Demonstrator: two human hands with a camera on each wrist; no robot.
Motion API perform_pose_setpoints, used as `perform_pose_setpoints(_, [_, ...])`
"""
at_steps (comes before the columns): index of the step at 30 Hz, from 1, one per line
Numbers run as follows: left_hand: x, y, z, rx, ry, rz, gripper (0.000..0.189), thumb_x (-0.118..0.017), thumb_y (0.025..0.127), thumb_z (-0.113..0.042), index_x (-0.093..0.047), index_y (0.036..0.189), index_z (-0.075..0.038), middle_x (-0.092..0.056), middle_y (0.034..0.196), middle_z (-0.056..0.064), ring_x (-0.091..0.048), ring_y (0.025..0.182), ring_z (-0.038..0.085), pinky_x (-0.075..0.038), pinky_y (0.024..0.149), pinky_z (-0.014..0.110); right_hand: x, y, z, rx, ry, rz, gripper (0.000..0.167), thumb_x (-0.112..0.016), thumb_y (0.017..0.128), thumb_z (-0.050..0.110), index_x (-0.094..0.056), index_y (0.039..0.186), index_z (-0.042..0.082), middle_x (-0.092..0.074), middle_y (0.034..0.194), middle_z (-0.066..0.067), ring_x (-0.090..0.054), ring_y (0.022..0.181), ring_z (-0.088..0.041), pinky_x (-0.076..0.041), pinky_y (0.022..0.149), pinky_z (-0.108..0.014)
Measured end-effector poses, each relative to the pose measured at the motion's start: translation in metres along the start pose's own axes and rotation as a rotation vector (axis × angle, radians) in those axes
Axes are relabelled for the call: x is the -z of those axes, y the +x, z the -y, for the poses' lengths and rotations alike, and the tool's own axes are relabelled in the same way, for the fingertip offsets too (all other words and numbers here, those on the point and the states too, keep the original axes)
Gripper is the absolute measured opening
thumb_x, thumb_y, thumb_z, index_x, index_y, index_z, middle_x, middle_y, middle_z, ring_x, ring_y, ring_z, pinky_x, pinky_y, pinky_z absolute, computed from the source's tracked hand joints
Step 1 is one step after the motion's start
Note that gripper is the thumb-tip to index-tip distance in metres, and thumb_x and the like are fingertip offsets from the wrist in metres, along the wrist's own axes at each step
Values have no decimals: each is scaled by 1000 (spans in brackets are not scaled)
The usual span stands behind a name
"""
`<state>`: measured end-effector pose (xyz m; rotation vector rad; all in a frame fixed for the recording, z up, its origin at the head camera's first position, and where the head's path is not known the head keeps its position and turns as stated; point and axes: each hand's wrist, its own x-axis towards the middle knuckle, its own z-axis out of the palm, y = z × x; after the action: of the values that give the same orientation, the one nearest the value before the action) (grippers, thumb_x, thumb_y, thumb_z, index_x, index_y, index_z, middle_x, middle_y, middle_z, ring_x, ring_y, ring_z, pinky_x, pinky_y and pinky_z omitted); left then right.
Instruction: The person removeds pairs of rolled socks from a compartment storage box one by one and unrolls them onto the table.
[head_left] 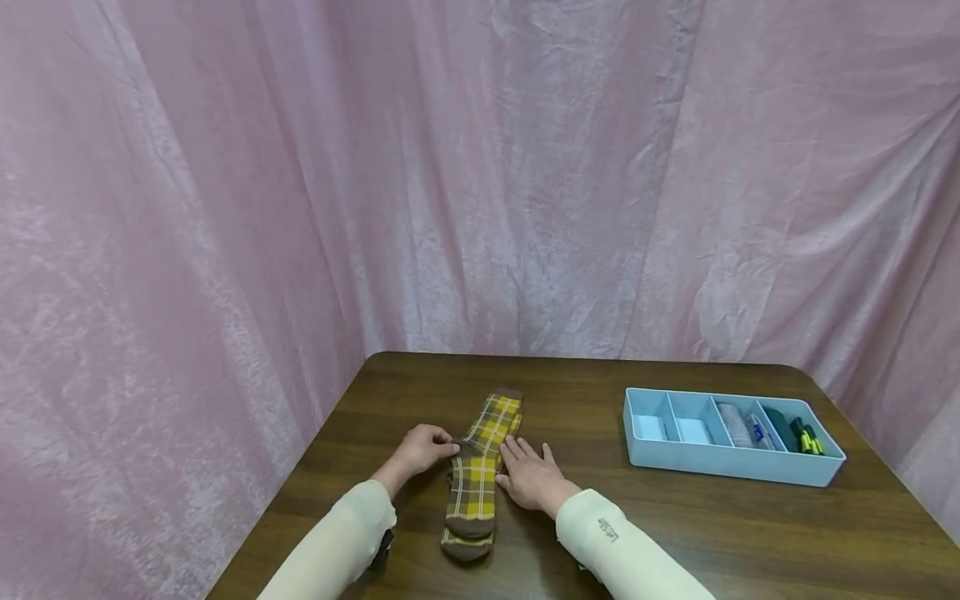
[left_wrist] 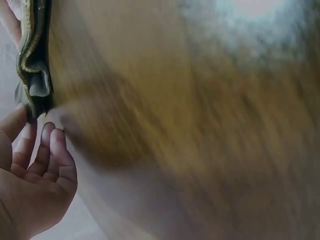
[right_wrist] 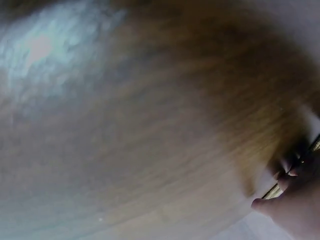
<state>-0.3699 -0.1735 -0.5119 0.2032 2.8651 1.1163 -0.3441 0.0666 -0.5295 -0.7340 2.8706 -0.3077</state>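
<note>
A pair of yellow-and-brown plaid socks (head_left: pixel 474 487) lies on the wooden table, one on top of the other, brown toes toward me and cuffs pointing away. At the brown heel on their left side, my left hand (head_left: pixel 422 448) pinches the edge between thumb and forefinger. The left wrist view shows the layered sock edge (left_wrist: pixel 34 60) at the fingertips of that hand (left_wrist: pixel 40 185). My right hand (head_left: pixel 531 479) lies palm down along the socks' right side, fingers extended and fingertips at the fabric. Only part of the right hand (right_wrist: pixel 295 210) appears in the right wrist view.
To the right stands a light blue divided box (head_left: pixel 727 460). Its right compartments hold a grey rolled cloth (head_left: pixel 735 425), a blue-and-clear item (head_left: pixel 760 433), a dark green item (head_left: pixel 782 429) and green-yellow markers (head_left: pixel 808 439). Pink curtains (head_left: pixel 510 183) hang behind the table (head_left: pixel 585 400).
</note>
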Motion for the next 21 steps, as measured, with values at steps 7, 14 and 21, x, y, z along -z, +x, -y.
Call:
perform_pose_setpoints(7, [-3, 3, 4, 29, -92, -37, 9, -71, 92, -14, -71, 90, -5, -65, 88, 3, -58, 78, 18, -49, 68, 35, 0, 1, 0, -3, 3, 11, 64, -44, 104, 47, -31, 157, 12, -24, 162, -7, -20, 149, -27, -14, 115, -61])
perform_pose_setpoints(14, [2, 5, 12, 113, -339, -45, 8, -67, 93, -4, -66, 95, 4, -65, 78, 9, -63, 66, 18, -53, 59, 31, 1, 1, -1, -3, -9, 24, 64, -43, 104, 47, -31, 157, 13, -22, 163, -7, -20, 149, -27, -13, 115, -61])
perform_pose_setpoints(21, [11, 3, 26, 166, -386, -62, 9, -68, 92, -1, -66, 97, 6, -65, 78, 10, -62, 62, 16, -54, 58, 30, 3, 1, -1, -1, 10, 22, 63, -46, 104, 45, -32, 156, 12, -24, 162, -8, -20, 149, -27, -12, 115, -61])
